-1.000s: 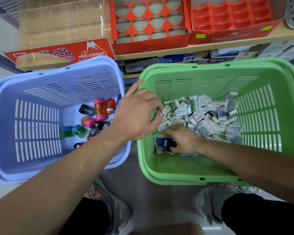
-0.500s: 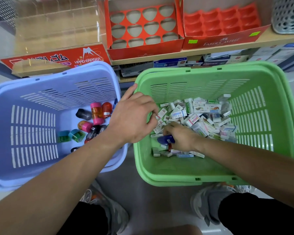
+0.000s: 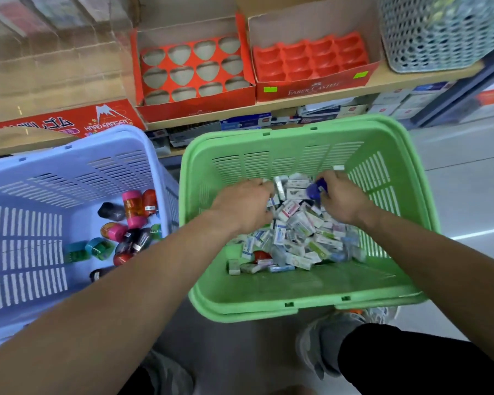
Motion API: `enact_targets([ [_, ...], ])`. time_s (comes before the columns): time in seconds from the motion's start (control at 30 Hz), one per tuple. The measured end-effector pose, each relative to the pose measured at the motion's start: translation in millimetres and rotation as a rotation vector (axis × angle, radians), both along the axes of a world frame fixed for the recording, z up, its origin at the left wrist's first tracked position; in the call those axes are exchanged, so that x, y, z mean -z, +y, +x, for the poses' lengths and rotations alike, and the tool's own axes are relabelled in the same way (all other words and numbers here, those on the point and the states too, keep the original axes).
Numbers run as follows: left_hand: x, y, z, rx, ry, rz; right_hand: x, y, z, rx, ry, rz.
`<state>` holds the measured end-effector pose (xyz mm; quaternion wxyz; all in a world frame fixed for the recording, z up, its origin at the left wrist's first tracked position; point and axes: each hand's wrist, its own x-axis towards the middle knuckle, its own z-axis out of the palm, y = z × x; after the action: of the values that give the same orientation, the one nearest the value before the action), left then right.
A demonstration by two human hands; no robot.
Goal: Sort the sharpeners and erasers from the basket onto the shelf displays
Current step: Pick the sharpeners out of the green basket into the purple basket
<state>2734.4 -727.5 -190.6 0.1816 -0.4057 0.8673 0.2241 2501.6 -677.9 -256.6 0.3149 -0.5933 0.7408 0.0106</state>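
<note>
Fingers (image 3: 330,178) of our right hand (image 3: 342,201) curl round the blue sharpener (image 3: 317,189), just above the erasers (image 3: 297,232) in the green basket (image 3: 268,309). Our left hand (image 3: 243,201) digs into the pile with bent fingers; we cannot tell if it holds anything. Both hands have shifted from the near corner to the far side. We judge they are still picking out sharpeners, likely for the purple basket (image 3: 69,155). The red shelf boxes (image 3: 194,109) are unfilled.
</note>
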Motion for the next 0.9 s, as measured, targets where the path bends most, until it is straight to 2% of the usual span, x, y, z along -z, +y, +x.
enact_targets([
  [0.1,45.7,-1.6,-24.8,-0.033,0.03,0.122,5.1,4.4,6.6,0.002,-0.019,-0.01],
  [0.27,93.3,7.4,-48.6,0.003,0.091,0.1,14.2,11.4,-1.2,0.212,-0.024,-0.133],
  [0.37,99.3,10.5,-33.7,0.092,0.038,0.08,16.9,13.1,-0.4,0.091,0.026,-0.08],
  [0.5,84.0,10.6,-22.8,0.148,-0.036,0.058,11.4,9.0,-1.0,0.021,-0.029,-0.007],
  [0.63,70.1,14.4,-24.9,0.115,-0.164,-0.11,7.0,14.5,2.0,-0.096,-0.064,0.014],
  [0.73,73.6,12.9,-20.0,0.003,-0.212,-0.193,6.6,23.0,4.7,-0.135,-0.057,0.006],
  [0.77,75.5,12.1,-20.3,-0.031,-0.188,-0.203,8.1,23.9,5.4,-0.121,-0.059,0.005],
  [0.83,82.2,10.2,-24.1,-0.077,-0.027,-0.19,8.1,22.0,8.1,-0.111,-0.037,0.019],
  [0.9,91.5,9.2,-28.9,-0.086,0.123,-0.049,5.6,19.3,10.7,-0.126,-0.002,0.035],
])
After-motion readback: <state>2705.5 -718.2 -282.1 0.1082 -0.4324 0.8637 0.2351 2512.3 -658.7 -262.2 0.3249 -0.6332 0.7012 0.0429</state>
